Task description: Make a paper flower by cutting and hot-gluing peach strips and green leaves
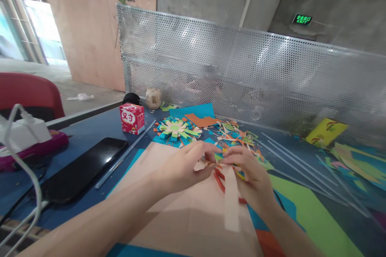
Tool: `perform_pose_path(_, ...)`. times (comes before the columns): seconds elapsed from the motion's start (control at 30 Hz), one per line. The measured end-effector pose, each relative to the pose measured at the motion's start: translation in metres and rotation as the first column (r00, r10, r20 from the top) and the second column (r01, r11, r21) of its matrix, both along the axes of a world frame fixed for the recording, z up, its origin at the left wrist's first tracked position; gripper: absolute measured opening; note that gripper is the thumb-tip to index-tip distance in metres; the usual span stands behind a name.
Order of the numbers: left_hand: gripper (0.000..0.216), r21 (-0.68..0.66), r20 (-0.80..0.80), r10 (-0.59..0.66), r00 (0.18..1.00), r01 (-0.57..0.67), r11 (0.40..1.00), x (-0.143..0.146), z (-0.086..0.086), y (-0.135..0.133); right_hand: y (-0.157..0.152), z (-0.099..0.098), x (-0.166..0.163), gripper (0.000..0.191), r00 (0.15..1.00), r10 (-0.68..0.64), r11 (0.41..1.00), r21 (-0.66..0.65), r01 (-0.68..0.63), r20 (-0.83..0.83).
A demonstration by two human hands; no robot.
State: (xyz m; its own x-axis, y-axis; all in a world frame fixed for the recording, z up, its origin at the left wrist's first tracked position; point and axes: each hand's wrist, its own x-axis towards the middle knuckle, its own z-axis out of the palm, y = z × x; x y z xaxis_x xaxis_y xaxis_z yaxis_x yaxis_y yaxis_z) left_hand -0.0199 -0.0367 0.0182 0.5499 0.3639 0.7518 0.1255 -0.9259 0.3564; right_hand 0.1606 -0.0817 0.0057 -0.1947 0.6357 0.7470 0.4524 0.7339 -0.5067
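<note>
Beige paper strip (231, 200), flat and narrow, is pinched at its far end by the left hand (183, 166) and right hand (251, 174), fingertips meeting, with red strips (219, 180) beside it. It is laid over a beige sheet (181, 217) by the blue table's (90, 132) near edge, its long axis pointed at that edge. A perforated metal screen (241, 76) is set along the far edge.

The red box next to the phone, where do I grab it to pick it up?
Come down from above and pinch the red box across its two flat sides, near the top. It stands upright with its top free, while the phone and a clear rod lie close by its base. The left hand and right hand are both pinching paper strips.
</note>
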Motion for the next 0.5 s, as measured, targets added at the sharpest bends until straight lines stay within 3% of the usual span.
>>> perform_pose_path(0.13,0.026,-0.271,-0.004,-0.014,1.000,0.012,0.962,0.004,0.001,0.002,0.001,0.003,-0.004,0.014,0.996,-0.021,0.998,-0.057,0.016,-0.083)
perform_pose_path(0.2,0.027,-0.405,0.046,-0.032,0.998,0.047,0.913,0.006,0.000,0.004,0.003,0.002,-0.006,0.009,0.984,-0.078,0.982,-0.180,0.049,-0.159)
perform_pose_path(0.33,0.028,-0.610,0.133,-0.069,0.989,0.137,0.780,0.009,-0.004,0.012,0.008,-0.005,-0.007,0.028,0.927,-0.222,0.846,-0.532,0.029,-0.303)
perform_pose_path(0.5,0.034,-0.726,0.091,-0.036,0.995,0.091,0.681,0.010,-0.008,0.021,0.009,-0.007,-0.009,0.024,0.926,-0.284,0.729,-0.684,0.040,-0.248)
